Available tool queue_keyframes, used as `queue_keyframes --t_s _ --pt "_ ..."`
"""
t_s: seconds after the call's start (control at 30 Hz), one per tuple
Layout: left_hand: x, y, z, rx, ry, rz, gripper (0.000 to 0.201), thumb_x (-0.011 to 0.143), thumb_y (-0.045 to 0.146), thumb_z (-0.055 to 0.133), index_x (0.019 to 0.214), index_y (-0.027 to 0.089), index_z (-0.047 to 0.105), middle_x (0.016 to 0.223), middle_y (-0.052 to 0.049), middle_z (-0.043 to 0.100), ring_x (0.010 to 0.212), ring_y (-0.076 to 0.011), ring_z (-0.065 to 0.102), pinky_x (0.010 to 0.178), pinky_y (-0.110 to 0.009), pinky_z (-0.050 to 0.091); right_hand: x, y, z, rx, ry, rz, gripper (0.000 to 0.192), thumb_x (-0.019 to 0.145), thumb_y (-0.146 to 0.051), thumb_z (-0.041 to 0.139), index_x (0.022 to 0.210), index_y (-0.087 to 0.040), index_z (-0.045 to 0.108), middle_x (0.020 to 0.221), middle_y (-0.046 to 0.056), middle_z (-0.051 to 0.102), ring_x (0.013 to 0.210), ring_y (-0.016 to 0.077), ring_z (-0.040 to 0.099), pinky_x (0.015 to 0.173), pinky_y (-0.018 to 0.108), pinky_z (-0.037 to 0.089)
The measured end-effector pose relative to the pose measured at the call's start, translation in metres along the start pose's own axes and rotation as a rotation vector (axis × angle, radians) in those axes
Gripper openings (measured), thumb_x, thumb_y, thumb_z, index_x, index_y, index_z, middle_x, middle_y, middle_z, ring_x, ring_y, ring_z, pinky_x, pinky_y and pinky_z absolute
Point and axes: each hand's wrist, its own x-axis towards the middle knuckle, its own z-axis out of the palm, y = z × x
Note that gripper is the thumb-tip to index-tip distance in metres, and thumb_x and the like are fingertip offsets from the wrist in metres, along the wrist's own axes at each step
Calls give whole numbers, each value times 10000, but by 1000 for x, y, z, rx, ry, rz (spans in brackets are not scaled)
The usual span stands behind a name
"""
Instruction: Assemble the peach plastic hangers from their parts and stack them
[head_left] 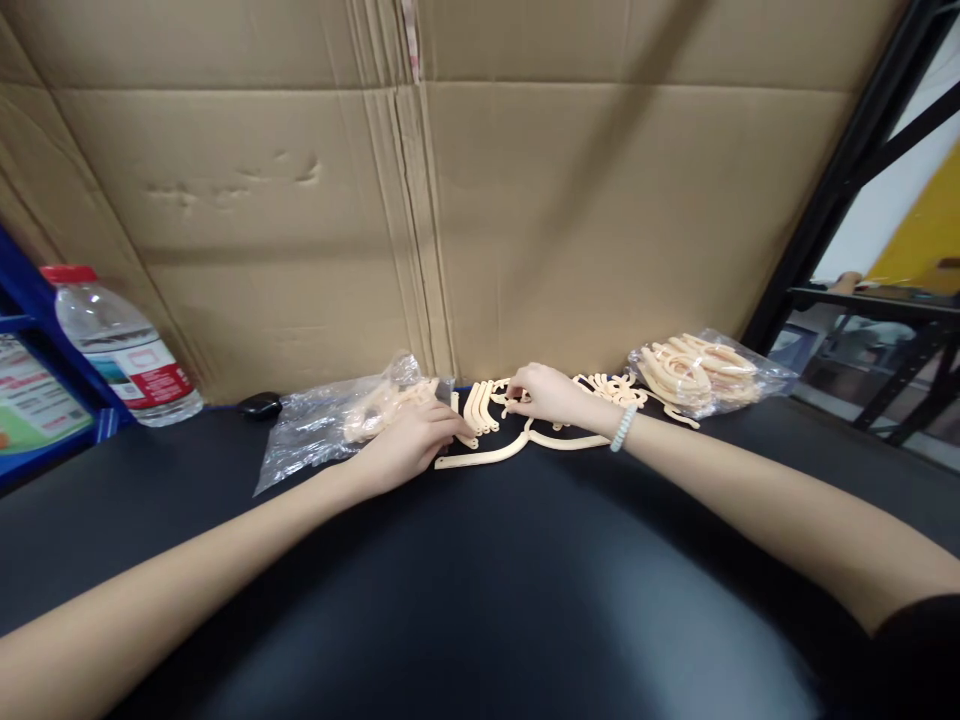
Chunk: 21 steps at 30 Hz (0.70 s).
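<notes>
My left hand is closed, its fingertips on a cream plastic hanger arm at the left end of a row. That row of bent hanger arms lies between my hands. My right hand, with a beaded bracelet on its wrist, pinches a small cream plastic piece; its exact shape is hidden. In front of both hands, a cream hanger with two spread arms lies flat on the black table. Small cream hooked parts are heaped beyond my right wrist.
A clear bag of cream parts lies behind my left hand. Another full bag stands at the right. At the left are a water bottle and a small black object. Tall cardboard closes off the table's back.
</notes>
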Motion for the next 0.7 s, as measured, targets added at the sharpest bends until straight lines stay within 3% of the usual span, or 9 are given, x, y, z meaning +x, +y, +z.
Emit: queue_keyframes --t_s 0.2,0.3,0.4,0.53,0.63,0.7 --pt "-3 -6 8 -8 63 -22 222 926 145 473 995 188 679 996 -90 662 938 -221 606 838 -367 493 11 4 -5 114 113 85 77 758 -159 654 709 -171 712 766 57 695 728 172 605 707 291 424" --pt "-3 -3 9 -33 116 -33 203 921 167 479 903 188 680 942 -81 657 882 -216 599 803 -359 487 11 9 -20 214 235 211 117 783 -156 597 739 -155 706 758 67 693 709 166 612 711 299 444" --pt "0 4 4 -60 214 -71 198 919 157 455 882 187 647 947 -82 653 906 -229 577 829 -392 461 10 16 -31 365 338 366 145 806 -223 583 754 -139 689 673 57 667 597 146 610 617 286 470" --pt "3 23 -3 -133 370 -159 206 941 137 384 996 182 577 945 -81 639 904 -222 577 841 -417 453 0 13 -40 635 398 502 187 830 -294 574 845 -129 660 672 59 665 502 118 604 482 246 470" --pt "4 47 -4 -240 398 -198 223 963 149 362 1106 178 529 891 -59 644 823 -186 611 778 -362 497 -18 -3 -45 841 384 529 207 845 -314 575 923 -131 633 739 82 697 585 133 670 535 241 527" --pt "3 63 -1 -344 363 -181 199 958 159 383 1031 181 567 1015 -79 648 917 -181 625 803 -329 512 -35 -17 -44 945 360 535 208 838 -324 599 925 -137 627 789 96 717 667 151 704 607 253 562"
